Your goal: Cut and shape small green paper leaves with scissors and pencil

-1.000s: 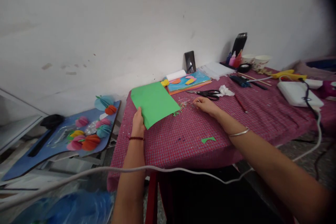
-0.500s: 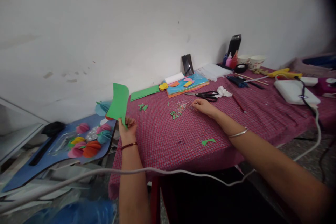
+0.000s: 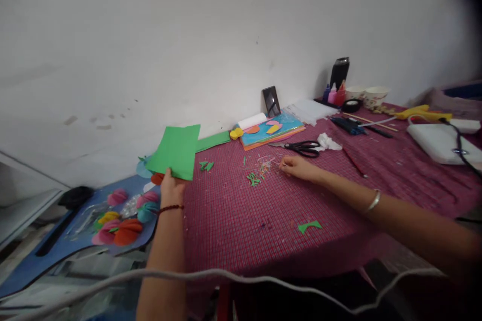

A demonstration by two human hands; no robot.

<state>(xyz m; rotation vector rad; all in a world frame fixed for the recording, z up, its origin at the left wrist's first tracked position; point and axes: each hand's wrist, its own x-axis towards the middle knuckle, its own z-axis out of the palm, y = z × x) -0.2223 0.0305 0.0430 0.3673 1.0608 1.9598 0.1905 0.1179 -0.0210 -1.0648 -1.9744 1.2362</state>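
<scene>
My left hand, a beaded bracelet at its wrist, grips a sheet of green paper by its lower edge, thumb on the near face. The sheet is held up at the left end of the table, in front of a folded green strip. Over the checked tablecloth, my right hand has its fingers pinched together beside a heap of thin paper scraps. Whether a small piece is between those fingertips is too small to tell. Green clippings lie just left of the heap.
Black scissors lie behind my right hand, near crumpled tissue. A phone leans on the wall behind coloured sheets. Paper flowers rest on a blue board at left. A white cable crosses the foreground.
My left hand has turned the green paper so its broad face shows, and has shifted slightly left. My right hand stays by the scraps, fingers still pinched. The view has shifted a little.
</scene>
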